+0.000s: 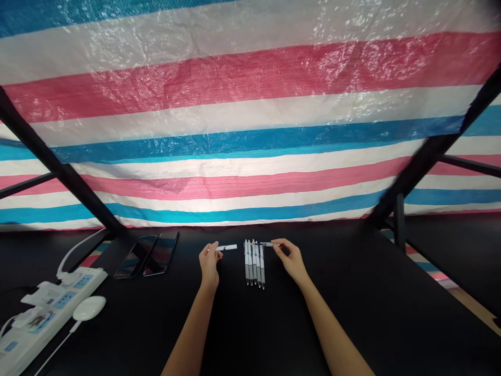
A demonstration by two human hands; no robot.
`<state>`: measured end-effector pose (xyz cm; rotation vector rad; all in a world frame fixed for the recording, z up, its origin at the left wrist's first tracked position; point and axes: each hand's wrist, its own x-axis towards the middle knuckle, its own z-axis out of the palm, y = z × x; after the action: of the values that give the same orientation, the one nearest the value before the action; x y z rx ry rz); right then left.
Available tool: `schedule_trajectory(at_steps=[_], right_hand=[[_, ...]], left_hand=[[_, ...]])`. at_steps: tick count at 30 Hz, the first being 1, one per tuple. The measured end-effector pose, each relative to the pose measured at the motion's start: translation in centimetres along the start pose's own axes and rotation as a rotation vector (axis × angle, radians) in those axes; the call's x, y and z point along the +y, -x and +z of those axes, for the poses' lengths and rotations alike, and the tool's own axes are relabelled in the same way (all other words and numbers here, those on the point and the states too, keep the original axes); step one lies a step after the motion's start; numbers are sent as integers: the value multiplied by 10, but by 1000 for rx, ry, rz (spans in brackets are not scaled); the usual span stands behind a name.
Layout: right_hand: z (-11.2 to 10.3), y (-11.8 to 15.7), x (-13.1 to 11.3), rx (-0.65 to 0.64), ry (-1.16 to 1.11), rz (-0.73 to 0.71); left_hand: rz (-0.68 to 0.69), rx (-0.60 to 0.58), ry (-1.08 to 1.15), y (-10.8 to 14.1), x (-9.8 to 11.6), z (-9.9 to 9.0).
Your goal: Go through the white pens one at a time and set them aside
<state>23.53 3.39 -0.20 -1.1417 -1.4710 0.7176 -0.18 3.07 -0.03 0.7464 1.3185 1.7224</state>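
- Your left fingers (215, 247) are in a narrow pinch, closed on a white pen barrel (227, 247) that points sideways toward the other pens.
- Your right fingers (276, 243) are in an equally narrow pinch, closed on a slim pen part (266, 244); it is too small to tell whether it is a refill or a barrel.
- Your left hand (209, 263) and right hand (289, 259) sit on either side of a tight row of about five white-and-grey retractable pens (254, 267), with their tips toward you.
- The pens and held parts look light, stiff and slim. Smooth plastic may slip or roll, so mid-barrel between fingertips and thumb looks the surest hold.
- The row lies on a black table (352, 313).
- Farther left lie two smartphones (135, 257) (161, 253), side by side.
- At the near left corner are a white power strip (50, 313) and a rounded white corded device (89, 308).
- Ahead hangs a striped tarpaulin (235, 130), crossed by black metal frame bars (415, 177).
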Motion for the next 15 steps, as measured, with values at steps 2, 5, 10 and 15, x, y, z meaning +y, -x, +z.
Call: schedule_trajectory(at_steps=[2, 5, 10, 15], right_hand=[[0, 0, 0, 2, -3, 1], [0, 1, -1, -10, -3, 3], [1, 1, -4, -31, 2, 4], [1, 1, -4, -41, 14, -14]], left_hand=[[-1, -7, -4, 1, 0, 0], [-9, -13, 4, 3, 1, 2], [1, -25, -10, 4, 1, 3], [0, -18, -11, 3, -3, 3]])
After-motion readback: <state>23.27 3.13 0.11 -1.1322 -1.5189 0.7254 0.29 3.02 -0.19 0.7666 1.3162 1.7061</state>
